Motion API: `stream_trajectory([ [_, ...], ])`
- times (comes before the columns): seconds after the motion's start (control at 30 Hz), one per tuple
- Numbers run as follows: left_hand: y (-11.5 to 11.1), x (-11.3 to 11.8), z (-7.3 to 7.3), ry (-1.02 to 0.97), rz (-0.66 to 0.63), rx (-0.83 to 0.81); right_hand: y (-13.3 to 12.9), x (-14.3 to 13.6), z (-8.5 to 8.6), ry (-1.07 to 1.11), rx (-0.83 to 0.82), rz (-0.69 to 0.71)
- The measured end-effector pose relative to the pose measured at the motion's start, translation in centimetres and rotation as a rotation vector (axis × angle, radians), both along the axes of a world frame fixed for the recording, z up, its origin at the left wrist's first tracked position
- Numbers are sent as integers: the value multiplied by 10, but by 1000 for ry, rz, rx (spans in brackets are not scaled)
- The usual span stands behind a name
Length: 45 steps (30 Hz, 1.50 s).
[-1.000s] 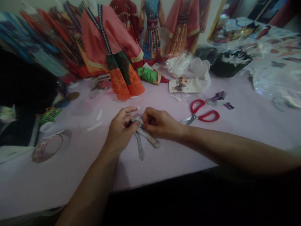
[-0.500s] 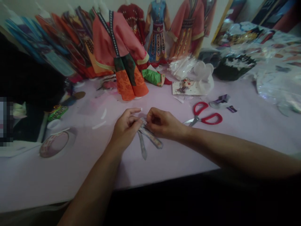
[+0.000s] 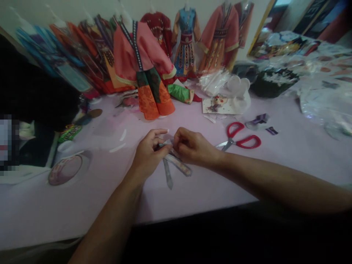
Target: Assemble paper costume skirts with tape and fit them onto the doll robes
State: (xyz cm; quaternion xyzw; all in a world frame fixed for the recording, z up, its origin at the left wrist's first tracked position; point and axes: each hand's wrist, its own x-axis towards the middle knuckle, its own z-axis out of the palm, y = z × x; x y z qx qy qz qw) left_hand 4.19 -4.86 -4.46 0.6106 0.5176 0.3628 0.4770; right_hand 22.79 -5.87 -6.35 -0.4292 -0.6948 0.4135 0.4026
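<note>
Strips (image 3: 180, 165) remain pinched in our left hand (image 3: 147, 152), tails toward four and six o'clock. We note little change; our right hand (image 3: 189, 146) keeps closed at their upper end, apparently gripping (blurred). Scissors (image 3: 231, 140) untouched, three o'clock.

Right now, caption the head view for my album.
Two hands work narrow fabric strips beside red-handled scissors, before miniature costumes.

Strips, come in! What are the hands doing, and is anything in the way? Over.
Left hand: fingers pinching strips.
Right hand: fingers curled beside them, grip unclear.
Strips: two ends poking out toward the person.
Scissors: open, near right wrist.
</note>
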Motion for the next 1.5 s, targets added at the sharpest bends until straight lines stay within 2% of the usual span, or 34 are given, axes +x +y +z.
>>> stream_trajectory([
  [0.13, -1, -1, 0, -59, -43, -10, 2, 3, 5, 25, 7, -112],
  [0.43, -4, 1, 5, -172, -57, -50, 9, 6, 5, 188, -152, 89],
  [0.67, -7, 1, 9, -231, -77, -107, 14, 4, 0, 468, -307, 51],
  [0.83, -6, 1, 10, -223, -59, -97, 15, 2, -2, 623, -350, 60],
  [1.13, -6, 0, 8, -172, -52, -60, 11, 1, 7, 609, -443, 25],
  [1.5, -5, 1, 9, -130, -50, -36, 15, 1, 12, 765, -543, -30],
])
